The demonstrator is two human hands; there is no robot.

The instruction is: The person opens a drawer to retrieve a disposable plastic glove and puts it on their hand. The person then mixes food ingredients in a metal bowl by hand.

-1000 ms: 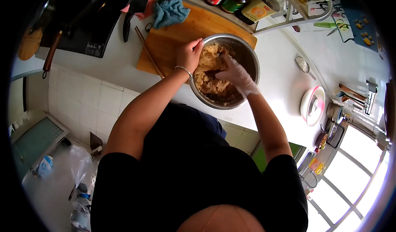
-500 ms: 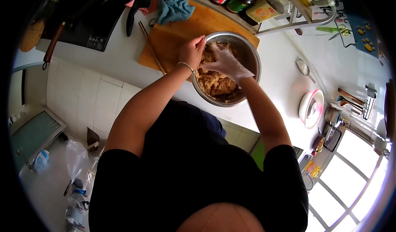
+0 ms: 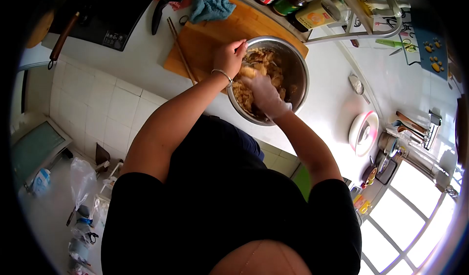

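Observation:
A steel bowl (image 3: pixel 299 87) holds a brown, lumpy food mixture (image 3: pixel 273 72) and rests partly on a wooden cutting board (image 3: pixel 200 43). My left hand (image 3: pixel 229 59), with a bracelet at the wrist, is closed on the bowl's left rim. Inside the bowl, my right hand (image 3: pixel 265 94) wears a clear plastic glove and presses into the mixture at the left side. Its fingers are blurred and partly hidden by the food, so their grip is unclear.
Chopsticks (image 3: pixel 181 50) lie across the board's left edge, near a blue cloth (image 3: pixel 211 5) and a knife (image 3: pixel 157 21). Bottles and a yellow-labelled tin (image 3: pixel 315 15) stand behind. A black cooktop (image 3: pixel 115 21) is at left, a pink-rimmed basin (image 3: pixel 364 133) at right.
My right hand has moved down and left within the bowl, and the mixture has been shifted about. My left hand stays at the rim. The view has shifted slightly.

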